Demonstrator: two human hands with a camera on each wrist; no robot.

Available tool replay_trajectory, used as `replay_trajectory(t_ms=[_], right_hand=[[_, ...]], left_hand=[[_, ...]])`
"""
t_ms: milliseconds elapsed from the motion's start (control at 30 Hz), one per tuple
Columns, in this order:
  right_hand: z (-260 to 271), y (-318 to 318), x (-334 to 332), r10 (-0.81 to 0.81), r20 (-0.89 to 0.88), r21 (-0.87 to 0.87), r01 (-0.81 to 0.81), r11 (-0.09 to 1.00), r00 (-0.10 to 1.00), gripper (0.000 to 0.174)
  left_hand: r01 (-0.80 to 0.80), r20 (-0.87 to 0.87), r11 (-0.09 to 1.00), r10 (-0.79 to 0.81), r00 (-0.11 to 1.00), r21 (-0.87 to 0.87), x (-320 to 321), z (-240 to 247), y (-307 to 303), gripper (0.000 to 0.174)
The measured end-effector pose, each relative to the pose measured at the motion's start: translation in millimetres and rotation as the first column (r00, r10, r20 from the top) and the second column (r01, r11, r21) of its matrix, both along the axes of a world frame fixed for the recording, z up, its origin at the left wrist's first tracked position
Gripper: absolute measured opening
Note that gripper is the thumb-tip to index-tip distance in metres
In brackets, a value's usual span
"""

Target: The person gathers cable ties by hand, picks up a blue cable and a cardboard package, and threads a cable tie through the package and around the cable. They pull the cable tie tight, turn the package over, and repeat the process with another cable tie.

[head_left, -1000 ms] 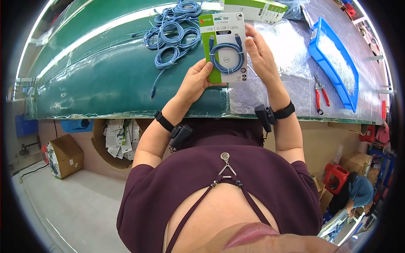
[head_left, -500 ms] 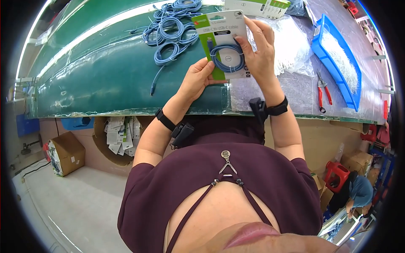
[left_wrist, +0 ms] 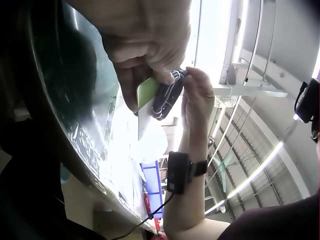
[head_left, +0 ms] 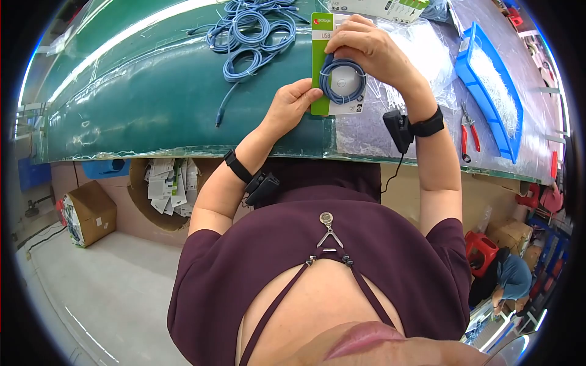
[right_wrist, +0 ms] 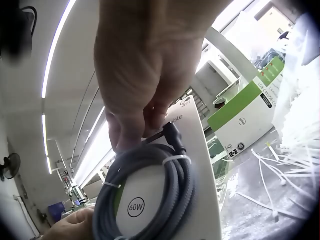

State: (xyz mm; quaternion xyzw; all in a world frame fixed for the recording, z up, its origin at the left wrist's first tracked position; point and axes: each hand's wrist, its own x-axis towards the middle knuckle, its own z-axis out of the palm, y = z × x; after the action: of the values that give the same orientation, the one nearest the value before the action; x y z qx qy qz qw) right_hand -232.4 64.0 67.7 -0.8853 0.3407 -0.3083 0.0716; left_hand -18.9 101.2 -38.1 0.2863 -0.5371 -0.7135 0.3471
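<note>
Grip looks deliberate to me: the left hand pinches the lower left edge of a green-and-white cardboard backing card, thumb on the front. I'd guess that's just to keep it steady. The right hand sits over the card's top with its fingertips nipped on the dark connector plug of the blue braided USB cable, probably because that end is the one bit that can wander. So both hands are closed on something, neither spread wide. Card is up in the air, above the near edge of the dark green table mat. Cable lies flat against the card's front as a tidy round coil, cinched by thin white ties, with a round "60W" mark showing through the middle. Left of the card and further back is a heap of loose blue cables. Right of the card are crinkly clear plastic bags, red-handled pliers and a long blue plastic tray.
</note>
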Motion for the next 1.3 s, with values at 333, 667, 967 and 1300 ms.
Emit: replay_trajectory(t_ms=[333, 667, 967, 1300], right_hand=[[-1, 1, -2, 0.065, -0.038, 0.168, -0.058, 0.984, 0.997, 0.013], [-21, 26, 5, -0.122, 0.018, 0.031, 0.121, 0.992, 0.992, 0.012], [-30, 23, 4, -0.065, 0.036, 0.078, 0.062, 0.995, 0.997, 0.013], [-25, 48, -34, -0.608, 0.397, 0.32, 0.516, 0.794, 0.688, 0.02]], left_hand=[[0.016, 0.229, 0.963, 0.047, 0.972, -0.268, 4, -6, -2, 0.02], [-0.012, -0.253, 0.927, 0.115, 0.961, 0.375, -17, 12, 10, 0.023], [-0.076, -0.178, 0.953, 0.132, 0.975, 0.292, -18, -2, 5, 0.021], [-0.214, -0.21, 0.965, 0.243, 0.947, 0.149, -18, 4, 5, 0.027]])
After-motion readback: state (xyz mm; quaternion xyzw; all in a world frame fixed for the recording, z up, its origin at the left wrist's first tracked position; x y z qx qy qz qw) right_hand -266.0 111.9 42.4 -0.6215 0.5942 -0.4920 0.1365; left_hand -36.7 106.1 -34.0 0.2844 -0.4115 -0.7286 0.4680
